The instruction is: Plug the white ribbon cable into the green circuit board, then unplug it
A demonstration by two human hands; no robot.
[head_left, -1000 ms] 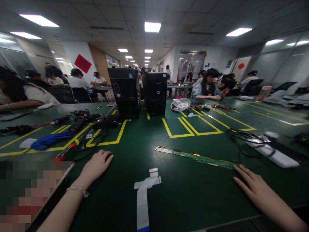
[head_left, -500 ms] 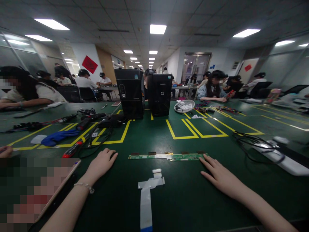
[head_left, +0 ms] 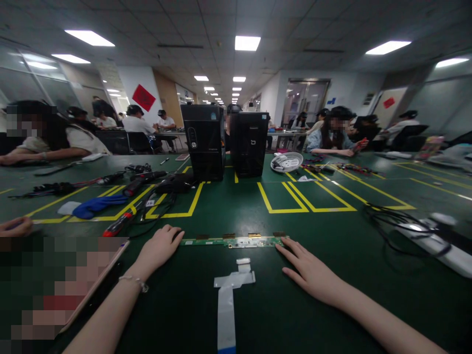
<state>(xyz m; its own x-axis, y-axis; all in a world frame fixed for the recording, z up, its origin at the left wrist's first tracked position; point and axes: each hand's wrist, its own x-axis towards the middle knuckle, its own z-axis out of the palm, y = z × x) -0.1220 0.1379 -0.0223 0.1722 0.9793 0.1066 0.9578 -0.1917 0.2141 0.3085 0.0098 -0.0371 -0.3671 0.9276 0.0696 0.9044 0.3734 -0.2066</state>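
A long, narrow green circuit board (head_left: 232, 241) lies flat on the green table (head_left: 317, 231), running left to right in front of me. My left hand (head_left: 159, 246) rests palm down with loosely curled fingers, its fingertips at the board's left end. My right hand (head_left: 311, 268) lies flat with fingers stretched out, fingertips touching the board's right end. A white flat ribbon cable (head_left: 228, 300) lies on the table between my forearms, just below the board.
Two black computer towers (head_left: 224, 141) stand behind yellow floor-tape boxes. Screwdrivers, black cables and a blue cloth (head_left: 96, 205) lie at left, a phone (head_left: 92, 290) beside my left arm. A white power strip with cables (head_left: 431, 236) is at right. Other people sit around.
The circuit board has slid left from the right side to lie straight in front of me. My right hand moved left with it; my left hand stayed put.
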